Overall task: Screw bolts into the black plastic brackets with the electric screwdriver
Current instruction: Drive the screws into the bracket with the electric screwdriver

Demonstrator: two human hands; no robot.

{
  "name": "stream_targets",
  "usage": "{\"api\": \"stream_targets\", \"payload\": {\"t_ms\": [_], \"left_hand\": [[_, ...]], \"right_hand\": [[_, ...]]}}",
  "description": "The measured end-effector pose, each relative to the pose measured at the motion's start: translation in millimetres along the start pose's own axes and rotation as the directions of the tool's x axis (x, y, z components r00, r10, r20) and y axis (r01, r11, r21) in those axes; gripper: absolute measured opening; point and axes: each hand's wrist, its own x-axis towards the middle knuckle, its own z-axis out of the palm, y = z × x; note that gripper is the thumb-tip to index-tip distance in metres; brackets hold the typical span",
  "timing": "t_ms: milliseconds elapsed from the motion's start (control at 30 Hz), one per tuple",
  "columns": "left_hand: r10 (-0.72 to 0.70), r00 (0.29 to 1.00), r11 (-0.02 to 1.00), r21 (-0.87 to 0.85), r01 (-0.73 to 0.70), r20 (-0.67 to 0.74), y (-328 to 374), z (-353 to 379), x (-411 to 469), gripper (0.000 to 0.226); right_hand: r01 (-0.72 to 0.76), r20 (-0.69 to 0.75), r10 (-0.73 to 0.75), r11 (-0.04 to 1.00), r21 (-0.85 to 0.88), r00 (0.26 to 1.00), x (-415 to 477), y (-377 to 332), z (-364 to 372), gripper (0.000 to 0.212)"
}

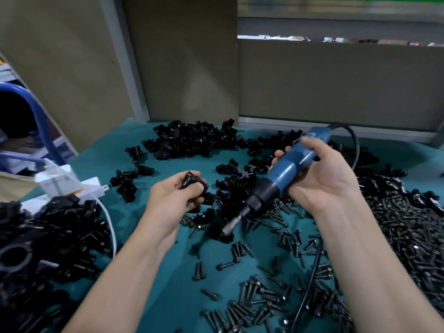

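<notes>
**Bracket and screwdriver, both in hand, over the mat**

1. Bracket point(191, 181): black plastic, held above the mat just left of centre. The left hand point(171, 203) grips it with fingers and thumb curled round it, and only its upper part shows above the fingers.

2. Screwdriver point(282, 175): blue body with a black collar, slanting down to the left. The right hand point(322, 175) is wrapped round the upper body, palm up, fingers closed over the far side.

3. Bit point(232, 224): metal, its tip at a loose bracket point(222, 235) lying on the mat. Whether they touch cannot be told. The bit is below and to the right of the held bracket, apart from it.

4. Cord point(311, 283): black. It leaves the screwdriver's rear, loops behind the right hand and runs down across the bolts near the right forearm.

5. Bolts point(262, 296): black, scattered between and under the forearms and thickening into a heap point(408, 234) at the right.

6. Far pile point(192, 139) of brackets: behind the hands, trailing rightward behind the screwdriver.

7. Near pile point(50, 239) of brackets: at the left edge.

8. Mat point(153, 284): teal, under everything.

9. White box point(69, 182) with a white wire point(109, 219): left of the left hand, the wire curving down along the near pile.

10. Cardboard panels point(182, 58): upright at the back of the mat.
</notes>
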Motion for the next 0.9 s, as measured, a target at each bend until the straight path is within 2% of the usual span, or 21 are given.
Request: {"api": "stream_targets", "payload": {"t_ms": [100,167,233,300,433,533,667,767,833,900], "left_hand": [[-0.138,0.990,0.954,-0.263,0.144,0.040,0,5,-1,0.011],[-0.199,0.974,0.915,-0.336,0.223,0.104,0,6,-2,0.017],[-0.221,0.962,0.899,-0.349,0.265,0.161,1,5,-3,0.026],[-0.216,0.959,0.902,-0.339,0.267,0.181,3,2,-3,0.029],[-0.186,0.973,0.949,-0.230,0.215,0.139,8,-1,-3,0.025],[-0.184,0.976,0.949,-0.236,0.208,0.117,10,-3,-10,0.017],[-0.224,0.967,0.931,-0.268,0.249,0.121,5,-6,-24,0.010],[-0.238,0.965,0.946,-0.199,0.256,0.107,-5,-14,-36,0.013],[-0.232,0.970,0.963,-0.123,0.239,0.069,-14,-22,-42,0.014],[-0.217,0.976,0.973,-0.080,0.218,0.026,-23,-30,-47,0.012]], "right_hand": [[0.039,-0.096,-0.036,0.999,0.028,0.995,2,2,-1,0.027],[0.058,-0.172,-0.050,0.998,0.041,0.984,6,6,-5,0.017],[0.052,-0.212,-0.042,0.998,0.043,0.976,11,9,-12,0.015],[0.043,-0.245,-0.035,0.999,0.029,0.969,14,14,-18,0.022],[0.064,-0.370,-0.073,0.997,-0.036,0.926,11,26,-26,0.023],[0.082,-0.425,-0.170,0.973,-0.217,0.889,4,33,-33,0.028],[-0.044,-0.428,-0.259,0.814,-0.580,0.866,-7,36,-48,0.050],[-0.129,-0.401,-0.288,0.651,-0.748,0.869,-16,38,-60,0.056],[-0.141,-0.352,-0.307,0.543,-0.828,0.884,-22,40,-66,0.054],[-0.148,-0.290,-0.326,0.397,-0.906,0.900,-30,41,-68,0.061]]}}
